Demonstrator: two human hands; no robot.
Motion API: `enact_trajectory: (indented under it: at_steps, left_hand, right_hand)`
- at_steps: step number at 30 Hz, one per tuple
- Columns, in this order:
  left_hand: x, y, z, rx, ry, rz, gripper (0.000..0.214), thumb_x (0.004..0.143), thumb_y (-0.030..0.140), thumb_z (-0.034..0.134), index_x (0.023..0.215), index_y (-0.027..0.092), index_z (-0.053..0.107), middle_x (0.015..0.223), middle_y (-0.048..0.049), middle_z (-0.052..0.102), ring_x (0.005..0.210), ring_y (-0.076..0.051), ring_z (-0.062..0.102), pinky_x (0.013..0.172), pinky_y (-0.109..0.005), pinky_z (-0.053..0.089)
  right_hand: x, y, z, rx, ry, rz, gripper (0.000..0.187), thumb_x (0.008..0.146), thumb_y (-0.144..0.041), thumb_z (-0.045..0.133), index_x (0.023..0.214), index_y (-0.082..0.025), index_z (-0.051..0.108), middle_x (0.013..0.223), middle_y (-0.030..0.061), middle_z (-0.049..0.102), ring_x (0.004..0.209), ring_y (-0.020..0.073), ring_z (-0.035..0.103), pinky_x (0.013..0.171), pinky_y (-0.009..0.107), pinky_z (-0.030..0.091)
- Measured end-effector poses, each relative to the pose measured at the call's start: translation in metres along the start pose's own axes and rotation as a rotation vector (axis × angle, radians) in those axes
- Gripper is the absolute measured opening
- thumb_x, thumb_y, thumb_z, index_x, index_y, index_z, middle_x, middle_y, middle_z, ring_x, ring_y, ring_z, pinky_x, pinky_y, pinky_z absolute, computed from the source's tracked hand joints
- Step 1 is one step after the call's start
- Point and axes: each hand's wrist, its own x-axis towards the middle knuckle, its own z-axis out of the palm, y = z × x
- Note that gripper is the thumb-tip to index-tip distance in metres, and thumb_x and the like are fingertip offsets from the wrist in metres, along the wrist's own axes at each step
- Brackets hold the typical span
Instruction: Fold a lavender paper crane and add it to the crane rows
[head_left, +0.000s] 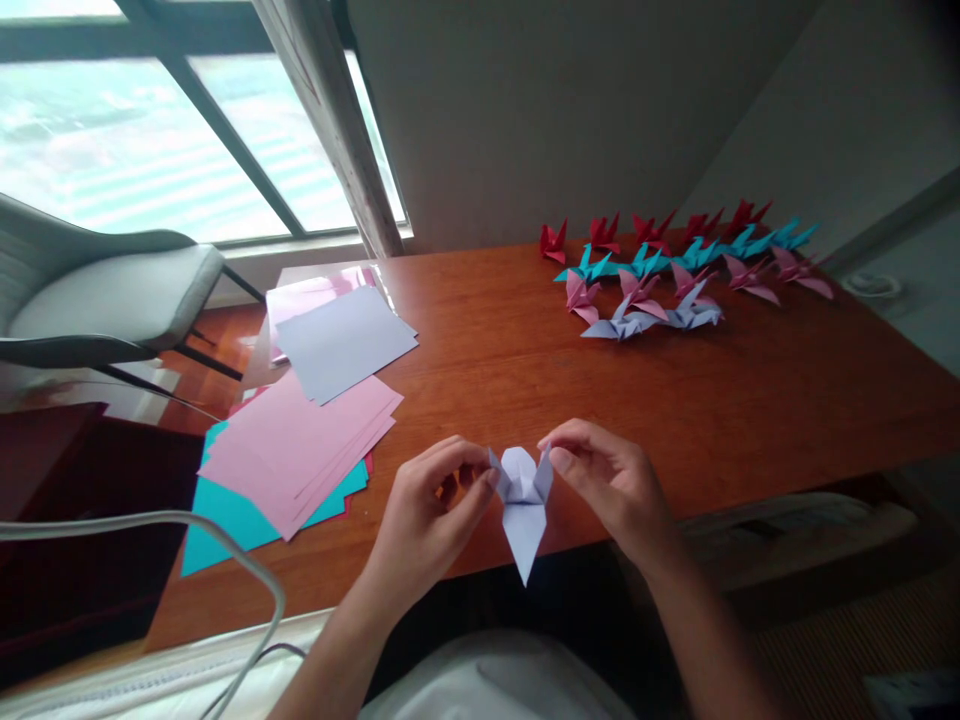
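Observation:
A pale lavender paper crane [523, 500], partly folded, is held between both hands just over the table's near edge. One of its upright points is pinched between thumb and fingers of my left hand [439, 500]. My right hand [611, 480] pinches the opposite point at the right. A broad flap of the crane hangs toward me, and a rounded part rises in its middle. Finished cranes stand in rows at the back right: red [651, 232], turquoise [646, 260], pink [641, 292] and pale lavender [626, 322].
On the table [480, 370], pale lavender sheets [346, 340] lie at the left, with pink sheets [307, 445] and turquoise sheets [225, 530] nearer me. A grey cable [247, 560] loops at the lower left. Beyond the left edge stands a chair [112, 295] by the window.

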Motion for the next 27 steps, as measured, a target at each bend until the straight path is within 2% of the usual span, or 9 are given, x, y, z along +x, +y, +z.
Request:
enact_trajectory:
  at_steps: [12, 18, 23, 27]
  left_hand:
    - [-0.002, 0.004, 0.007, -0.097, 0.022, -0.011, 0.016, 0.094, 0.028, 0.062, 0.082, 0.018, 0.064, 0.074, -0.0005, 0.058, 0.067, -0.013, 0.051, 0.059, -0.025, 0.038]
    - [-0.001, 0.004, 0.013, -0.157, 0.09, -0.015, 0.017, 0.092, 0.031, 0.065, 0.081, 0.018, 0.065, 0.072, -0.001, 0.059, 0.064, -0.013, 0.051, 0.058, -0.024, 0.04]
    - [-0.001, 0.005, 0.014, -0.214, 0.073, -0.072, 0.02, 0.091, 0.033, 0.066, 0.078, 0.017, 0.066, 0.071, -0.0013, 0.06, 0.064, -0.013, 0.052, 0.058, -0.024, 0.04]
    - [0.002, 0.005, 0.013, -0.425, 0.002, -0.195, 0.022, 0.087, 0.036, 0.071, 0.078, 0.015, 0.068, 0.071, -0.0013, 0.061, 0.066, -0.013, 0.053, 0.06, -0.023, 0.041]
  right_hand:
    - [-0.005, -0.002, 0.001, 0.051, 0.081, -0.034, 0.012, 0.089, -0.027, 0.069, 0.078, -0.022, 0.072, 0.077, 0.0014, 0.067, 0.074, 0.0174, 0.061, 0.069, 0.03, 0.048]
    - [-0.006, 0.005, 0.005, 0.112, 0.097, 0.034, 0.012, 0.09, -0.03, 0.068, 0.081, -0.022, 0.07, 0.078, 0.0012, 0.067, 0.076, 0.0169, 0.063, 0.07, 0.027, 0.051]
    - [-0.008, 0.006, 0.0, 0.142, 0.052, 0.048, 0.01, 0.09, -0.031, 0.067, 0.086, -0.023, 0.071, 0.084, 0.0017, 0.069, 0.081, 0.0171, 0.065, 0.074, 0.027, 0.052]
    - [-0.008, 0.001, -0.005, 0.195, -0.05, 0.033, 0.012, 0.093, -0.031, 0.063, 0.092, -0.024, 0.073, 0.088, 0.0026, 0.068, 0.083, 0.0177, 0.064, 0.075, 0.029, 0.052]
